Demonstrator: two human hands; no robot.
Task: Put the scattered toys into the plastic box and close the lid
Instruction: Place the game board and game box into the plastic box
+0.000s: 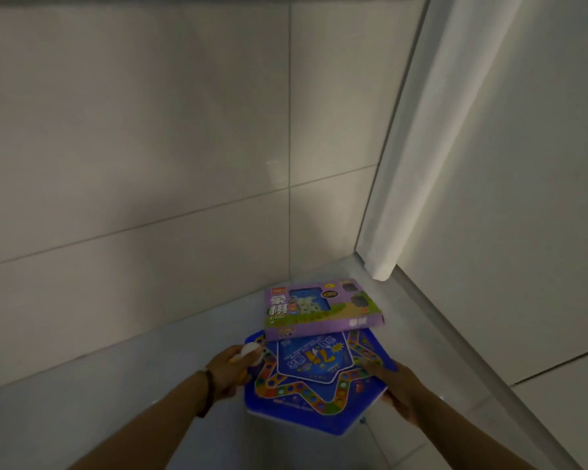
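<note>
A blue hexagonal board-game box [306, 395] with a star-shaped track is held up in front of me at the bottom middle. A purple rectangular game box [319, 307] lies on its far edge. My left hand [231, 368] grips the blue box's left side and also holds a small white and orange toy [250, 352]. On the right side of the blue box, my right hand [398, 388] holds its edge, thumb on top. The plastic box is out of view.
A tiled wall [133, 147] fills the left and middle. A white curtain [414, 164] hangs down the corner on the right, beside a pale wall [540, 198]. Pale floor [82, 385] lies below.
</note>
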